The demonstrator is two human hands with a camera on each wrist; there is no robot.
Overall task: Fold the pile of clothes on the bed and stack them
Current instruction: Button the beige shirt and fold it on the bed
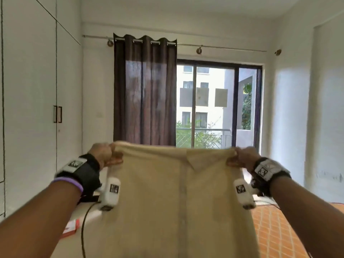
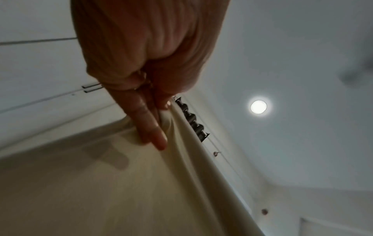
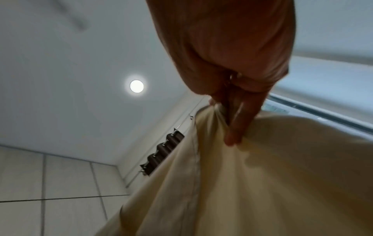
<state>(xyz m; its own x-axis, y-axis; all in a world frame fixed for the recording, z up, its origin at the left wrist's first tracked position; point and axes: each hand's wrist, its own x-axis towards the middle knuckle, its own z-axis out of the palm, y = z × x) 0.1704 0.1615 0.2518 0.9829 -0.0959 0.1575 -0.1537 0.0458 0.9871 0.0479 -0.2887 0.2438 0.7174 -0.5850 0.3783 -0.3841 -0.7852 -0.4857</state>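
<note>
The head view is brightly lit by daylight through the window (image 1: 217,105), and straight lines are bowed near the edges. Both wrist views are dim and grainy, with glare haloed around a round ceiling light (image 2: 258,106). Motion blur is seen on the cream shirt (image 1: 178,202).

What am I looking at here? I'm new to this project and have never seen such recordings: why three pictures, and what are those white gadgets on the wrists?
No robot here: a person wears three cameras. The head view looks forward over both arms; the white gadgets are the wrist cameras, which look along each hand. The left hand and right hand each pinch a top corner of a cream shirt, held up and spread in the air. Each wrist view shows fingers gripping the cloth, with the ceiling behind. An orange patterned bedcover lies lower right.
</note>
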